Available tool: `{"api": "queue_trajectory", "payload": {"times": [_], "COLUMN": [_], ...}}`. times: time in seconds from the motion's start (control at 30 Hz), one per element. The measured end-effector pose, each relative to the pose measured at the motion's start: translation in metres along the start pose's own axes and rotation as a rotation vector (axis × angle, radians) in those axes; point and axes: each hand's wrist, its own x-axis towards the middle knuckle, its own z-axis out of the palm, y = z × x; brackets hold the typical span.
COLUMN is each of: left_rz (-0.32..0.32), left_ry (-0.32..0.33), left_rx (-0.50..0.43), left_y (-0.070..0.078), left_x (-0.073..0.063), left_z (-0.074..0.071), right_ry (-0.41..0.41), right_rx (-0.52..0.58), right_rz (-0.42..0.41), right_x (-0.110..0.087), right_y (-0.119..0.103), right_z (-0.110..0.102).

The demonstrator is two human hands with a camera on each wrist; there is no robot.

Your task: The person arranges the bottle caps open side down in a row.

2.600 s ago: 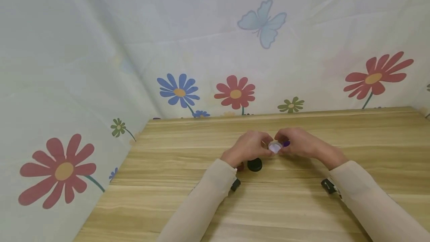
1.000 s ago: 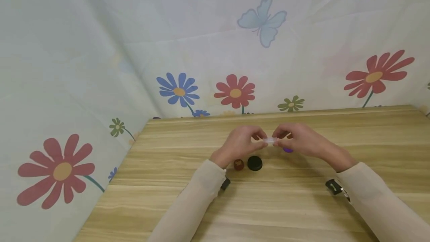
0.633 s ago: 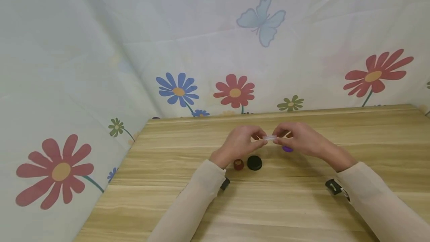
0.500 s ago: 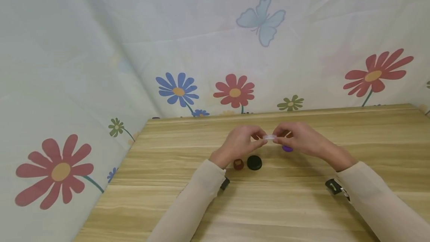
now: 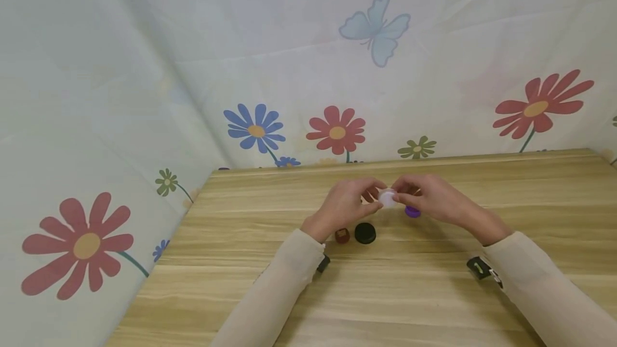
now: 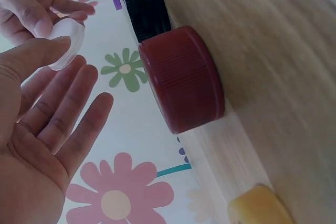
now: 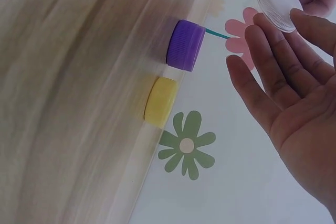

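Beside a purple cap on the surface, the right wrist view shows a yellow cap that the head view does not clearly reveal. Raised above the surface, a white cap sits between the hands: the left hand pinches one side, the right hand the other, spare fingers loosely extended. Just beside a black cap, a red cap bears pale marks too small to read.

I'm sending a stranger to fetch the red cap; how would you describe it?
On the wooden table, just below the left hand in the head view, lie two caps. The dark red cap sits left of the black cap, smaller and with a pale mark on top.
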Motion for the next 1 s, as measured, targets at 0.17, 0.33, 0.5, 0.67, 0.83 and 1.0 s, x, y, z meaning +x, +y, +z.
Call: {"api": "queue_trajectory", "payload": {"times": [0.17,0.33,0.5,0.67,0.83,1.0], "left_rz": [0.016,0.029,0.039,0.040,0.026,0.031], "left_ry": [0.004,0.009,0.011,0.019,0.024,0.040], "left_rx": [0.009,0.007,0.006,0.002,0.010,0.015], "left_y": [-0.0001,-0.0005,-0.0006,-0.0014,-0.0021,-0.0019], "left_x": [-0.0003,-0.0006,-0.0008,-0.0012,-0.0011,-0.0011], "left_z": [0.0005,0.0008,0.0013,0.0021,0.0029,0.0025], "right_ry": [0.011,0.018,0.013,0.004,-0.009,-0.020], "right_rx": [0.005,0.020,0.040,0.055,0.071,0.053], "right_rz": [-0.012,-0.006,0.001,0.012,0.013,0.006], "right_x": [-0.0005,-0.0009,-0.0013,-0.0016,-0.0014,-0.0012], "right_y": [0.0002,-0.0004,-0.0004,-0.0013,-0.0033,-0.0041], "right_z": [0.0003,0.0001,0.0001,-0.0002,-0.0002,-0.0008]}}
